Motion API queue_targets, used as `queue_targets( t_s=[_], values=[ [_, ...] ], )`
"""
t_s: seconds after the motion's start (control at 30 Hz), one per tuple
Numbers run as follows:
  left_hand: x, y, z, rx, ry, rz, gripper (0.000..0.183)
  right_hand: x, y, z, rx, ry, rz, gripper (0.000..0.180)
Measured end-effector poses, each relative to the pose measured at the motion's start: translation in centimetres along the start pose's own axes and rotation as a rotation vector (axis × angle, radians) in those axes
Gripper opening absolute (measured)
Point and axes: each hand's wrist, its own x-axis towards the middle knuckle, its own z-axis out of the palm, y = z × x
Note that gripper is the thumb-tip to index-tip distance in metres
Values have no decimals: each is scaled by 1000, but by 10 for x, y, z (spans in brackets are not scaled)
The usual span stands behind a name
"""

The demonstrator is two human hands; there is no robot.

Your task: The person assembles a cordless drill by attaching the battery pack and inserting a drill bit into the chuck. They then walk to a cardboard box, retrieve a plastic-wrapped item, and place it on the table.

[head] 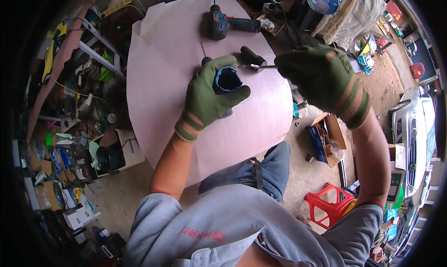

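Observation:
My left hand (209, 96), in a green knitted work glove, grips a dark power-tool body (229, 79) whose open, blue-rimmed hollow end faces up at me. A chuck with a thin bit (206, 60) pokes out beyond the fingers, apparently part of the same tool. My right hand (317, 78), gloved alike, is raised at the right over the table's edge. Its fingers are closed on a slim metal tool (269, 67) that points left toward the hollow end; the grip is hidden in the glove. Behind its shaft a black cylindrical part (252, 56) lies on the pink-covered table (164, 64).
A cordless drill (219, 23) lies at the table's far end, beside a small tray (271, 24). To the right stand an open cardboard box (326, 139), a red plastic stool (328, 204) and a silver car (412, 141). Cluttered shelving (101, 54) and boxes fill the left.

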Motion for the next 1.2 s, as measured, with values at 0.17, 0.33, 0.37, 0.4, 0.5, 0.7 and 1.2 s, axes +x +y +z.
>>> queue_targets(
  t_s=[0.17,0.33,0.37,0.4,0.5,0.7,1.2],
  values=[
    [-2,6,-9,-33,-90,19,65,27,4,-1,-223,15,-238,24],
    [-6,3,-3,-165,-61,-36,64,32,-1,0,-296,-57,-254,27],
    [-6,1,-2,-148,-40,-7,64,31,-3,0,-300,-50,-252,27],
    [-6,-1,-1,-124,-43,8,64,30,-5,0,-310,-59,-248,27],
    [-6,-4,1,-64,-38,27,63,26,-11,1,-326,-63,-212,25],
    [-1,-7,2,-3,-19,86,58,20,-23,-1,-354,-68,-168,24],
    [-2,-12,5,60,64,138,46,23,-39,3,-357,-148,-124,19]
  ],
)
